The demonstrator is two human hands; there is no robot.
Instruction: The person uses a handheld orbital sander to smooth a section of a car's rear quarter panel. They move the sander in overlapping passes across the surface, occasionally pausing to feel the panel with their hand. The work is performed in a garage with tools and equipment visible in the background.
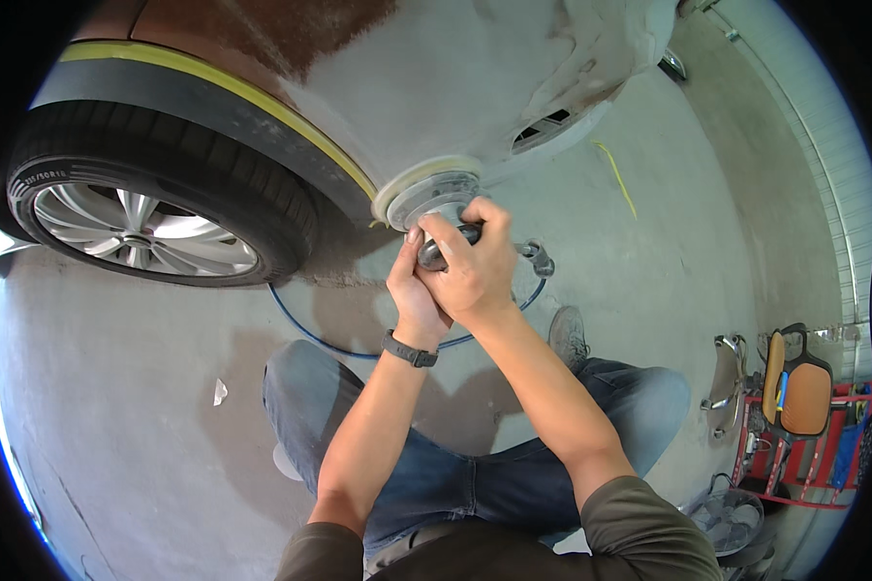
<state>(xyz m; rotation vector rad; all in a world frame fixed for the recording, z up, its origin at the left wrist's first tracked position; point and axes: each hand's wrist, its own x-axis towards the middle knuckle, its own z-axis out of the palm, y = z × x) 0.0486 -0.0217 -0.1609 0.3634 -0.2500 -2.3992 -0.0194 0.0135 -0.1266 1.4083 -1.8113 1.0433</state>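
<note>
A round pneumatic orbital sander [427, 202] is held with its pale pad against, or very close to, the lower edge of a car body panel [421, 94]. The panel is mostly grey and sanded, with reddish-brown paint left in patches. My right hand [469, 269] wraps the dark grip of the tool from above. Next to it my left hand [413, 290], with a black wristband, cups the same grip, its fingers partly hidden behind the right. Yellow masking tape [269, 105] borders the black wheel-arch trim [189, 91], ending near the pad.
A blue air hose [312, 340] loops over the concrete floor beneath my arms. The car's wheel [138, 240] stands at left. An opening [545, 129] sits low in the bodywork. Tape scrap [618, 178] lies on the floor. At right are a red rack [792, 494] and a fan [728, 519].
</note>
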